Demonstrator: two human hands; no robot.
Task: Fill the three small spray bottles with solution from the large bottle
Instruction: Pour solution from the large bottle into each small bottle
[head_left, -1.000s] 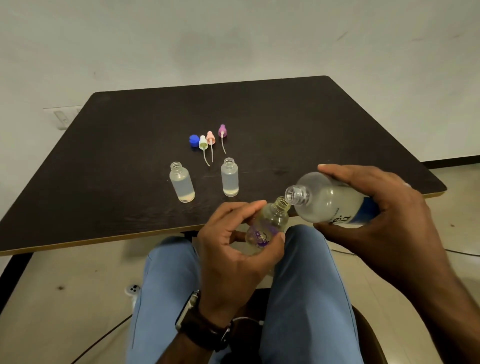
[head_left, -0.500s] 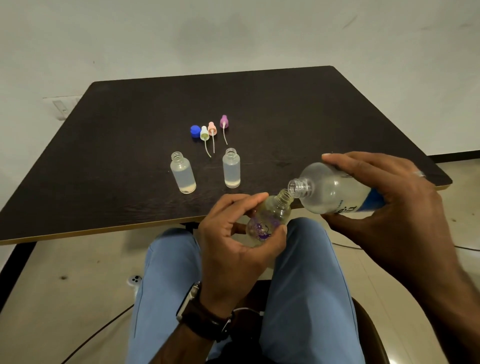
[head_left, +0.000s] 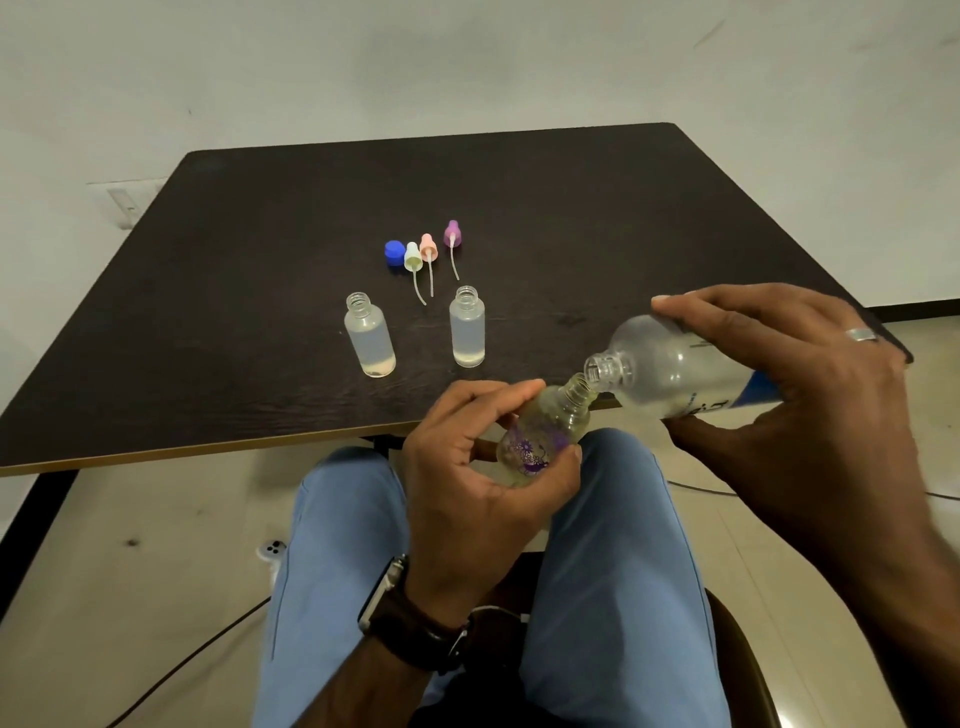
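Note:
My left hand (head_left: 467, 478) grips a small clear bottle with a purple flower print (head_left: 545, 434), tilted over my lap with its open neck up and to the right. My right hand (head_left: 810, 395) holds the large clear bottle with a blue label (head_left: 670, 371), tipped nearly flat; its open mouth touches the small bottle's neck. Two other small bottles stand uncapped on the dark table (head_left: 519, 197): one on the left (head_left: 370, 342), one on the right (head_left: 467, 327), both holding clear liquid.
A blue cap (head_left: 395, 253) and three spray tops with dip tubes, white (head_left: 413, 260), pink (head_left: 428, 252) and purple (head_left: 452, 236), lie behind the bottles. The table's front edge runs just past my knees. Cables and a white plug (head_left: 272, 551) lie on the floor.
The large bottle's mouth has come down and closer to the small bottle's neck, from a small gap to touching. The view has shifted slightly; the standing bottles have not moved.

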